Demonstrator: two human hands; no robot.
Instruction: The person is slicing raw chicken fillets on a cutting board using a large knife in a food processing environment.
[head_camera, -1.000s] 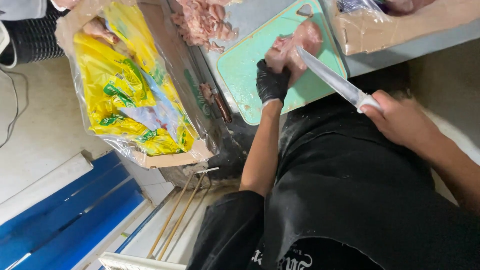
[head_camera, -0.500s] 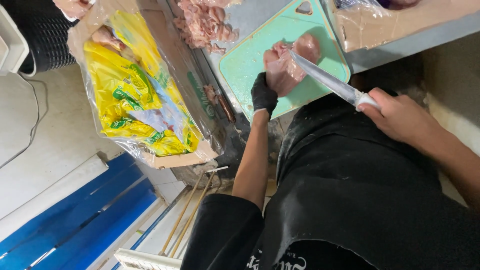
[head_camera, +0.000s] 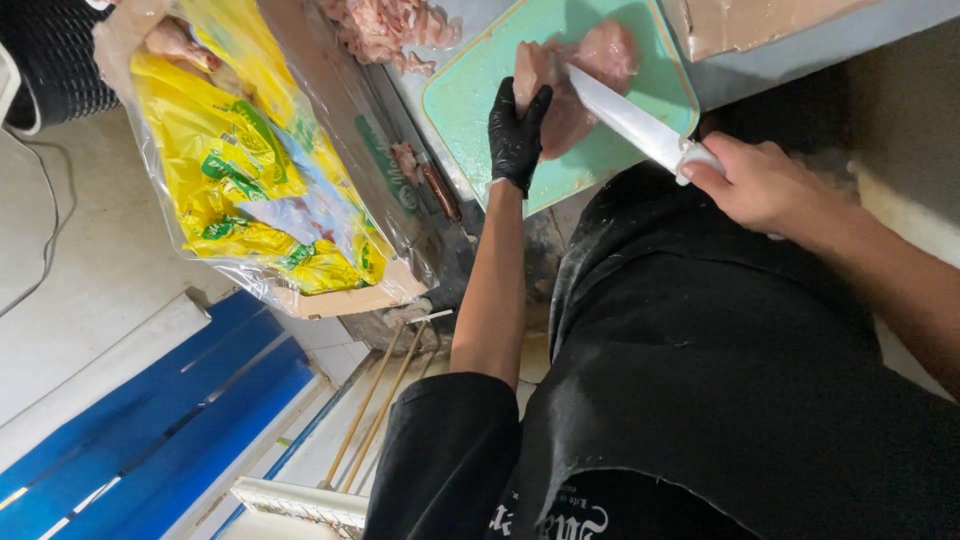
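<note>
A pale pink piece of raw chicken (head_camera: 590, 90) lies on a green cutting board (head_camera: 470, 100) at the top of the head view. My left hand (head_camera: 517, 130), in a black glove, presses down on the meat's left side. My bare right hand (head_camera: 765, 185) grips the white handle of a long knife (head_camera: 625, 115), and the blade's tip rests across the meat beside the gloved fingers. My black apron fills the lower right of the view.
A pile of cut meat pieces (head_camera: 385, 30) lies beyond the board's left edge. A cardboard box (head_camera: 340, 300) lined with clear plastic holds yellow bags (head_camera: 230, 170) at left. A second knife with a brown handle (head_camera: 438, 190) lies between box and board. Wooden sticks (head_camera: 375, 410) lean below.
The view has shifted closer to the board. My gloved left hand slid onto the meat and spread flat, and the knife blade came down across it.
</note>
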